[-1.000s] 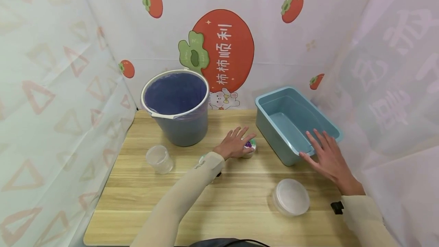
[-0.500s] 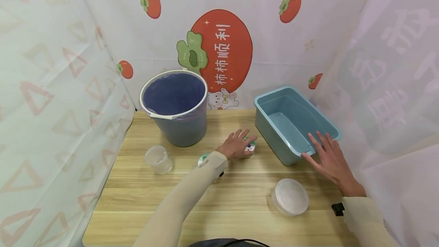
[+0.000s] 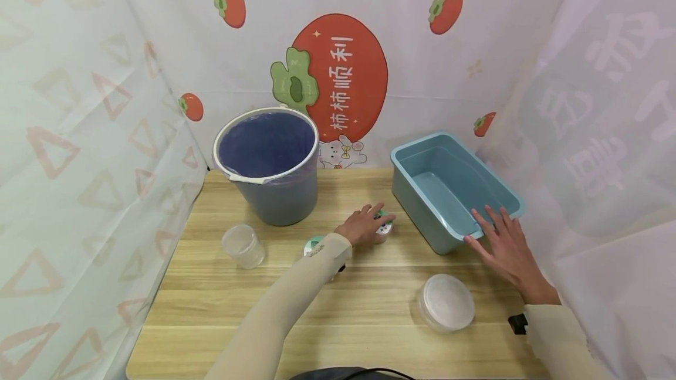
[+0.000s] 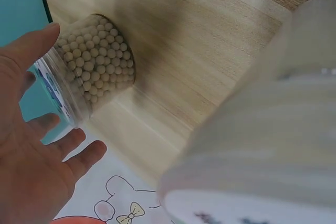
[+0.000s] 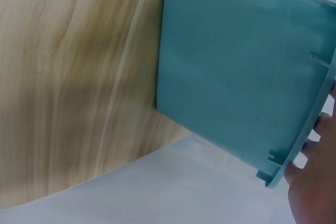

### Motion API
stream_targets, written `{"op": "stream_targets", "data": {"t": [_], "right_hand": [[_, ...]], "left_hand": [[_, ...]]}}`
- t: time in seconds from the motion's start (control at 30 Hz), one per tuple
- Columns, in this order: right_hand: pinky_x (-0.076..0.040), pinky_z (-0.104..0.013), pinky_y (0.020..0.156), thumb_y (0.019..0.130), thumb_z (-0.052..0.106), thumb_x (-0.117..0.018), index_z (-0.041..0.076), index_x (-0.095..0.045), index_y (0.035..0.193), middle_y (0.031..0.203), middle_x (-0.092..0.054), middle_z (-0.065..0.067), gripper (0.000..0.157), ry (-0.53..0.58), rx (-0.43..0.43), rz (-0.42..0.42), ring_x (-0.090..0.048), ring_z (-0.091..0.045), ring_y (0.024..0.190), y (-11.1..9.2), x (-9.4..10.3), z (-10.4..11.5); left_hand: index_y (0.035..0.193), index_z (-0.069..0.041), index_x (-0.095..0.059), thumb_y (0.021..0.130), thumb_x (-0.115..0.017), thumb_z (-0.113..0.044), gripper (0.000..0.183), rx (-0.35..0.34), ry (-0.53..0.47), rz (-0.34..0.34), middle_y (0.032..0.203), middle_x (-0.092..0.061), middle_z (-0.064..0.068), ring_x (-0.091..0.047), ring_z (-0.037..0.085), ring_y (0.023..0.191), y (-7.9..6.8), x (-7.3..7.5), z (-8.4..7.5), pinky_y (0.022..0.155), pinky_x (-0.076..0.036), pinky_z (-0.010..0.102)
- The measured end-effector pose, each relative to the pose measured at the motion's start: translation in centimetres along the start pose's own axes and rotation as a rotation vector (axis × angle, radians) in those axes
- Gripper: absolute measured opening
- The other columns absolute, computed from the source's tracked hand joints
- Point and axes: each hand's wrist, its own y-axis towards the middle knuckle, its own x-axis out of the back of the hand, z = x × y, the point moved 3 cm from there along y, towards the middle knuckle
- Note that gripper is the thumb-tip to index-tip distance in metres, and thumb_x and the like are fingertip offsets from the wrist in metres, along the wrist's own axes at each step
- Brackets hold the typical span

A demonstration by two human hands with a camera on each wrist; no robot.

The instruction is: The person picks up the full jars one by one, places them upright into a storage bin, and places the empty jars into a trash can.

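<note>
Plainly enough, a clear cup (image 3: 244, 246) stands at the left of the wooden table (image 3: 380, 321), its mouth upward. Just behind it is a blue bucket (image 3: 277, 201) with a white rim and a thin film lining. Next comes a second jar (image 3: 313, 244), its green-and-white lid partly hidden by the sleeve (image 3: 293, 298) of the left arm. The left hand (image 3: 361, 227) reaches over the jar (image 4: 100, 59), which stands on the table close to the bin's side; small pale balls show through its clear wall. The thumb and fingers are spread wide about the printed lid, with no grip on it; whether the thumb touches it, I cannot tell. The blue bin (image 3: 422, 210) sits upright, open at the top. In front of it is a round pot (image 3: 448, 302) with a whitish lid. Rightmost, the right hand (image 3: 508, 254) rests at the bin's near rim, its fingers loosely extended and parted, not clenched round it.
</note>
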Motion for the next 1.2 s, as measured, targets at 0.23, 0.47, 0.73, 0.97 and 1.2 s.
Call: {"op": "stream_targets", "data": {"t": [0.23,0.47,0.73,0.97,1.2], "right_hand": [[-0.024,-0.085,0.114,0.105,0.051,-0.065,0.009,-0.048,0.163,0.162,-0.043,-0.037,0.074,-0.002,0.001,0.002,-0.032,-0.068,0.15,0.3,-0.3,0.0],[-0.022,-0.086,0.116,0.105,0.05,-0.066,0.009,-0.052,0.16,0.162,-0.043,-0.037,0.07,0.019,-0.006,0.006,-0.03,-0.067,0.152,0.5,-0.4,0.2],[-0.021,-0.087,0.117,0.105,0.05,-0.066,0.01,-0.053,0.158,0.162,-0.043,-0.036,0.067,0.031,-0.01,0.005,-0.029,-0.067,0.153,0.6,-0.8,0.3],[-0.02,-0.087,0.117,0.105,0.048,-0.066,0.009,-0.054,0.157,0.162,-0.043,-0.036,0.066,0.037,-0.019,0.005,-0.028,-0.066,0.154,0.5,-0.9,0.1],[-0.018,-0.087,0.119,0.106,0.047,-0.066,0.008,-0.054,0.157,0.163,-0.042,-0.036,0.066,0.05,-0.041,0.002,-0.026,-0.065,0.155,-0.3,-0.5,0.2]], "left_hand": [[0.17,-0.038,-0.037,0.112,-0.062,-0.034,0.064,-0.001,-0.043,0.005,0.183,-0.021,0.008,-0.033,0.033,0.163,-0.1,-0.1,0.2,0.126,-0.043,0.051],[0.17,-0.035,-0.038,0.111,-0.064,-0.028,0.065,0.003,-0.1,0.01,0.182,-0.021,0.007,-0.036,0.032,0.161,-0.3,-0.1,0.4,0.12,-0.05,0.049],[0.169,-0.033,-0.041,0.11,-0.068,-0.025,0.065,-0.017,-0.097,-0.018,0.177,-0.029,0.01,-0.043,0.033,0.15,-0.5,-0.2,0.6,0.111,-0.056,0.047],[0.167,-0.033,-0.044,0.107,-0.072,-0.029,0.067,-0.032,-0.073,-0.047,0.174,-0.034,0.011,-0.045,0.033,0.147,-0.5,-0.1,0.4,0.113,-0.055,0.046],[0.167,-0.035,-0.044,0.106,-0.073,-0.032,0.067,-0.051,-0.012,-0.093,0.171,-0.037,0.009,-0.045,0.032,0.145,-0.6,1.8,-0.1,0.114,-0.054,0.042]]}}
